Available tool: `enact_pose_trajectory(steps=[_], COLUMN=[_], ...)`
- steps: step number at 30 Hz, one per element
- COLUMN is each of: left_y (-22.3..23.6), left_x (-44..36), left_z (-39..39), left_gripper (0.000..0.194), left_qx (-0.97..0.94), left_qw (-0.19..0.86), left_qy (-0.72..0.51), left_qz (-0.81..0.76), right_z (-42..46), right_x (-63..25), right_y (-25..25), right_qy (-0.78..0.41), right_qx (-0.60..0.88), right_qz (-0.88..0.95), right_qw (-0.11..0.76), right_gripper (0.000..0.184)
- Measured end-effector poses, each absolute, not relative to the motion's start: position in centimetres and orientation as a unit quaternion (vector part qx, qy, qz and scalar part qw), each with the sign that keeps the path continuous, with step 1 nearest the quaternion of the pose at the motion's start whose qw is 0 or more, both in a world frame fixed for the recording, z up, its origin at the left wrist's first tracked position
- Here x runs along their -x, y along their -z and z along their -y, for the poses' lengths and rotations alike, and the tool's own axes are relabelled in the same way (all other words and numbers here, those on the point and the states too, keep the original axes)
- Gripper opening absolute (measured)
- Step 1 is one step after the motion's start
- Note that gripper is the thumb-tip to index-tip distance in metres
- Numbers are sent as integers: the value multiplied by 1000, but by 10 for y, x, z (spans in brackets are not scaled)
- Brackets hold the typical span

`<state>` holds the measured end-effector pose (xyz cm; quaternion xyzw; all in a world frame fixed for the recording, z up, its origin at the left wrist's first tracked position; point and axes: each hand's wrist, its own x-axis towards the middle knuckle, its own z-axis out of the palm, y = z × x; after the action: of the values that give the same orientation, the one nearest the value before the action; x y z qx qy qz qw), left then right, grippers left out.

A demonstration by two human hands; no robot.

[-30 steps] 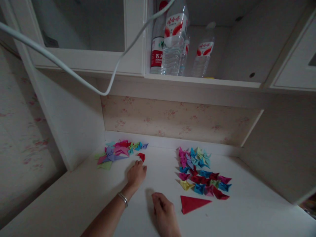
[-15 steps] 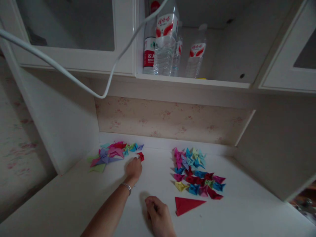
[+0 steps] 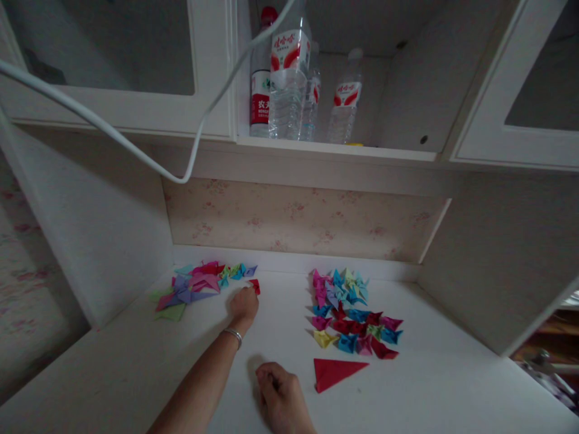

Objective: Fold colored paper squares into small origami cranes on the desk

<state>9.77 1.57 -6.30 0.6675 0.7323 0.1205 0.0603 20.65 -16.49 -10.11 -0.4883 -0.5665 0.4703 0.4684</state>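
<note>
Reaching far across the bench (image 3: pixel 416 398) with the left hand (image 3: pixel 244 305), up against a small red folded paper (image 3: pixel 257 285); cannot tell whether gripping or merely touching it. Nearer, curling the right hand (image 3: pixel 283 395) loosely, left of a flat red triangle (image 3: pixel 337 372); cannot tell whether holding anything. Farther out, lying left of the red paper, a coloured paper pile (image 3: pixel 183 292); beyond the triangle, folded paper shapes (image 3: pixel 357 315).
</note>
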Motion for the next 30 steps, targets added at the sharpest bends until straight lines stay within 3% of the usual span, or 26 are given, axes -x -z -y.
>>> enact_pose_trajectory(steps=[12, 18, 24, 30], left_y=[53, 57, 52, 62], left_x=[-81, -64, -61, -62], left_z=[36, 109, 161, 170], left_gripper=[25, 22, 28, 29], left_qx=[-724, -758, -759, -769], left_qw=[71, 212, 281, 302], left_qy=[-198, -292, -351, -345], left_qz=[-657, -543, -471, -446], right_z=[164, 161, 166, 165], right_x=[-208, -215, -220, -219], right_y=[98, 85, 79, 88], right_qy=[-575, -609, -648, -606], right_qx=[441, 402, 371, 403], right_qz=[452, 300, 281, 367], right_qw=[521, 614, 602, 580], right_gripper=[39, 49, 60, 38])
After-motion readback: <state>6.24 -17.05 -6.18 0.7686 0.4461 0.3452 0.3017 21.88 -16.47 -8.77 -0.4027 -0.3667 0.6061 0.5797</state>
